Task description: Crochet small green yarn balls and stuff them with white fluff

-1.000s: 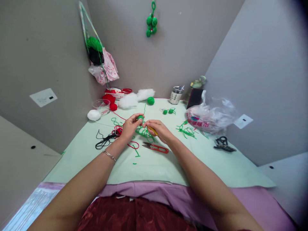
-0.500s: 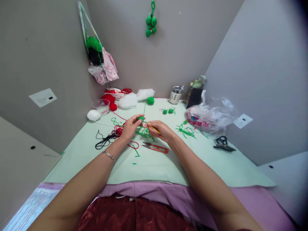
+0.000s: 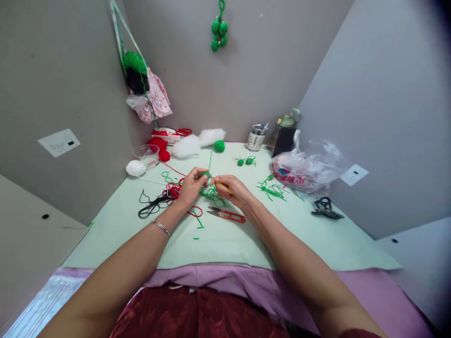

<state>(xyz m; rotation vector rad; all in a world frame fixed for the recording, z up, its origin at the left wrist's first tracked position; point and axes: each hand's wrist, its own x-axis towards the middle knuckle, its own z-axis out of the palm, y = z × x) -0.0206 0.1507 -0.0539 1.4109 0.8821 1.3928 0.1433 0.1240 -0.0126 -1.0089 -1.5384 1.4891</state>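
My left hand (image 3: 192,186) is closed on a small green crochet piece (image 3: 206,174), pinched at the fingertips and partly hidden by them. A green yarn strand (image 3: 210,159) runs from it toward the back of the table. In my right hand (image 3: 233,188) is a crochet hook with a yellow handle (image 3: 223,187), its tip close to the green piece. Loose green yarn ends (image 3: 213,197) lie beneath both hands. Orange-handled thread snips (image 3: 228,215) rest just in front of my right hand. Red yarn (image 3: 171,191) and black yarn (image 3: 155,205) lie tangled beside my left hand.
White stuffing (image 3: 186,146), a green yarn ball (image 3: 219,146), red yarn balls (image 3: 164,155), a clear cup (image 3: 147,155) and a white ball (image 3: 136,168) stand behind. To the right are a pen can (image 3: 256,138), a plastic bag (image 3: 303,171) and a black claw clip (image 3: 326,209).
My right hand and the hook have shifted slightly closer to the green piece. My left hand keeps its hold. The whole view has moved a little.
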